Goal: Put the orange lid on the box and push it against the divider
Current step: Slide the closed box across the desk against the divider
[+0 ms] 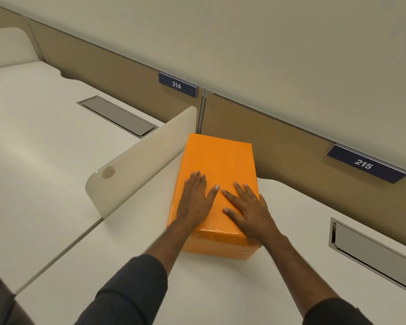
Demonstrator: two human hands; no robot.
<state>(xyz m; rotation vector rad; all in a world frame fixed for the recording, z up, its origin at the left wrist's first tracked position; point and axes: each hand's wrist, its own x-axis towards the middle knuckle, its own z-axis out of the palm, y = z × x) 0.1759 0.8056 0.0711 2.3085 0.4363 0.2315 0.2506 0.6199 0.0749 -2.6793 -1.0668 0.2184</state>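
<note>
An orange lid [220, 160] covers the orange box [218, 248], which stands on the cream desk [209, 289]. The box's left side lies along the cream divider [145, 160], and its far end is close to the tan back panel. My left hand [195, 200] rests flat on the lid's near left part, fingers spread. My right hand [246, 207] lies flat on the near right part, fingers spread too. Neither hand grips anything.
A tan back panel [279, 141] carries dark number plates 214 [177, 85] and 215 [365, 164]. A grey cable hatch [373, 252] is set in the desk at right, another hatch [117, 116] in the neighbouring desk at left.
</note>
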